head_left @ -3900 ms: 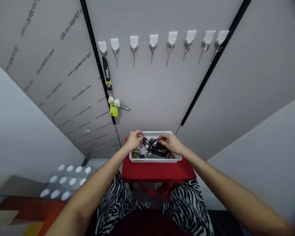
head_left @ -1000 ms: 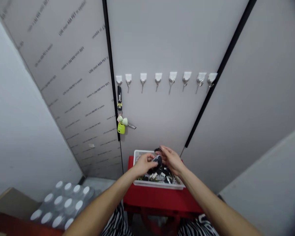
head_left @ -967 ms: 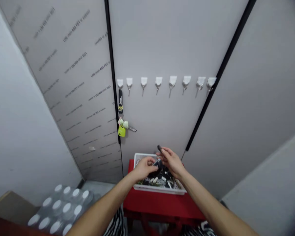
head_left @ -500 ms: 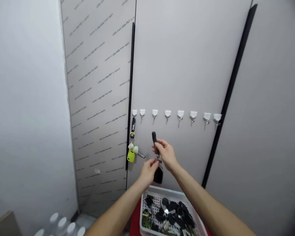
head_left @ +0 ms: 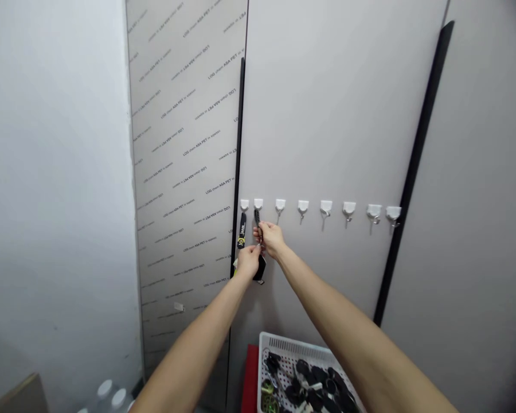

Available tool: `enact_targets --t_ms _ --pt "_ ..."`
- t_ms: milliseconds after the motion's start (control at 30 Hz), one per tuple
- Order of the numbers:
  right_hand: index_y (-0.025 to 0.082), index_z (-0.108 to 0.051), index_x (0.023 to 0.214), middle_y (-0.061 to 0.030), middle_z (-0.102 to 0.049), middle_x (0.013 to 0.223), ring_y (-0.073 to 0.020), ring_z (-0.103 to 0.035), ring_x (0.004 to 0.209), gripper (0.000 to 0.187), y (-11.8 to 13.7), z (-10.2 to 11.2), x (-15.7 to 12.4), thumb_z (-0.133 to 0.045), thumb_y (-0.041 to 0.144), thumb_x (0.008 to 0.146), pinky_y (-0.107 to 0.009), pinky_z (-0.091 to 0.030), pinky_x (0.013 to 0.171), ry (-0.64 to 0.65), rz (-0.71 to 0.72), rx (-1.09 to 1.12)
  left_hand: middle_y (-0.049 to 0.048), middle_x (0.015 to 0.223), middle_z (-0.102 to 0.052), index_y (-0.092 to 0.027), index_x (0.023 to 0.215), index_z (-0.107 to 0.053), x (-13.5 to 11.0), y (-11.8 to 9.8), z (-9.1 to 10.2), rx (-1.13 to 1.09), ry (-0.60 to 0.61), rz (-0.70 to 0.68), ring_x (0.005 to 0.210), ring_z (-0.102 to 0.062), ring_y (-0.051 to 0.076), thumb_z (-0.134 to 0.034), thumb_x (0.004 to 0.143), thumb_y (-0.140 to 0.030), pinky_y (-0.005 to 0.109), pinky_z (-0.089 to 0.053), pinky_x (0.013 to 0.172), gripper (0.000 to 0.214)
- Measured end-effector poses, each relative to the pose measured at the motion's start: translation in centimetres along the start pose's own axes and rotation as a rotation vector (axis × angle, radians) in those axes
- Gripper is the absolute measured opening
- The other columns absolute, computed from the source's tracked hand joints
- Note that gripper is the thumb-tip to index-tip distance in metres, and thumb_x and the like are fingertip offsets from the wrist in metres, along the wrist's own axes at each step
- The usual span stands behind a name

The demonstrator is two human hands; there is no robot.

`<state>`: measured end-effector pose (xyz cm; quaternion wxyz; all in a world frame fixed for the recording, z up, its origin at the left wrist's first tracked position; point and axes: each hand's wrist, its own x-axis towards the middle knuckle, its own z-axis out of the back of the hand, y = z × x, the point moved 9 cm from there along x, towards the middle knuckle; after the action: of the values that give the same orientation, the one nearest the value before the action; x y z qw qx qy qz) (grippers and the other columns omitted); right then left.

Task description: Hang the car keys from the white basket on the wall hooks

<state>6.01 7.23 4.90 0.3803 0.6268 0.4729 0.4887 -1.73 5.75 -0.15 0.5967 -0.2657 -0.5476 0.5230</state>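
Note:
My right hand [head_left: 272, 237] pinches a keychain by its dark strap [head_left: 257, 217], whose top end is at the second white hook [head_left: 258, 204] from the left. Whether the strap is over that hook I cannot tell. Just below, my left hand [head_left: 248, 261] is closed on the lower part of the same keychain, near its metal ring. A flat black piece [head_left: 260, 268] dangles beneath the fingers. Beside it, a black strap with a yellow band [head_left: 242, 230] hangs under the leftmost hook [head_left: 244, 205]; my left hand hides most of its lower charms.
Several more white hooks [head_left: 325, 206] run rightward along the grey panel. Long black handles [head_left: 414, 172] edge the panel. Below, a white basket [head_left: 292, 342] holds many dark key fobs, standing on something red [head_left: 250, 378]. Bottle caps [head_left: 105, 388] show at lower left.
Both hands have moved up and left with the keychain, from below the third hook to the second. The view has shifted slightly, so the basket sits lower in it.

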Motion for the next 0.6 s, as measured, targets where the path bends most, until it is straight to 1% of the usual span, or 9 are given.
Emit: enact_targets --t_ms 100,200,300,400,500,600 --pt "0.016 -0.04 0.065 0.0047 -0.048 0.047 -0.0022 -0.043 0.035 0.005 -0.8 0.4 0.4 -0.037 0.016 0.069 -0.013 -0.034 0.034 -0.007 -0.012 -0.022 -0.0012 0.053 -0.052 -0.013 0.065 -0.056 -0.1 0.5 -0.3 0.076 -0.003 0.016 0.05 -0.045 0.009 -0.033 0.068 -0.032 0.018 -0.033 0.046 0.03" --pt "0.015 -0.039 0.063 0.0039 -0.048 0.049 -0.0024 -0.044 0.036 0.006 -1.2 0.5 0.9 -0.038 0.016 0.069 -0.012 -0.033 0.033 -0.019 -0.024 -0.057 -0.0014 0.052 -0.051 -0.013 0.068 -0.056 -0.2 0.7 -0.7 0.107 -0.002 0.02 0.049 -0.044 0.009 -0.035 0.068 -0.031 0.018 -0.032 0.045 0.028" --pt "0.015 -0.038 0.063 0.004 -0.047 0.048 -0.0022 -0.043 0.036 0.006 -1.1 0.7 1.6 -0.038 0.015 0.069 -0.012 -0.032 0.032 -0.053 -0.024 -0.089 -0.0001 0.058 -0.054 -0.013 0.074 -0.056 0.1 0.3 -1.3 0.097 0.023 -0.003 0.053 -0.045 0.009 -0.035 0.068 -0.028 0.019 -0.033 0.048 0.025" --pt "0.016 -0.037 0.062 0.0053 -0.044 0.046 -0.0013 -0.041 0.035 0.008 -0.9 0.7 2.0 -0.037 0.015 0.07 -0.012 -0.035 0.033 -0.072 -0.016 -0.11 0.0016 0.064 -0.056 -0.013 0.075 -0.055 0.6 -0.1 -1.8 0.107 0.05 -0.031 0.056 -0.047 0.01 -0.035 0.068 -0.024 0.02 -0.035 0.053 0.024" --pt "0.016 -0.036 0.059 0.006 -0.042 0.043 -0.0015 -0.039 0.033 0.012 -1.0 0.7 1.9 -0.035 0.016 0.071 -0.014 -0.038 0.035 -0.063 -0.02 -0.146 0.0024 0.067 -0.057 -0.013 0.074 -0.055 0.9 -0.1 -1.9 0.155 0.044 -0.033 0.06 -0.049 0.011 -0.036 0.068 -0.023 0.021 -0.036 0.055 0.022" --pt "0.015 -0.038 0.058 0.0057 -0.042 0.041 -0.0028 -0.04 0.033 0.014 -1.2 0.8 1.6 -0.035 0.017 0.071 -0.016 -0.038 0.037 -0.058 -0.014 -0.214 0.0021 0.07 -0.058 -0.015 0.074 -0.055 0.8 0.1 -1.9 0.218 0.03 -0.031 0.065 -0.05 0.013 -0.038 0.067 -0.022 0.022 -0.037 0.057 0.02"
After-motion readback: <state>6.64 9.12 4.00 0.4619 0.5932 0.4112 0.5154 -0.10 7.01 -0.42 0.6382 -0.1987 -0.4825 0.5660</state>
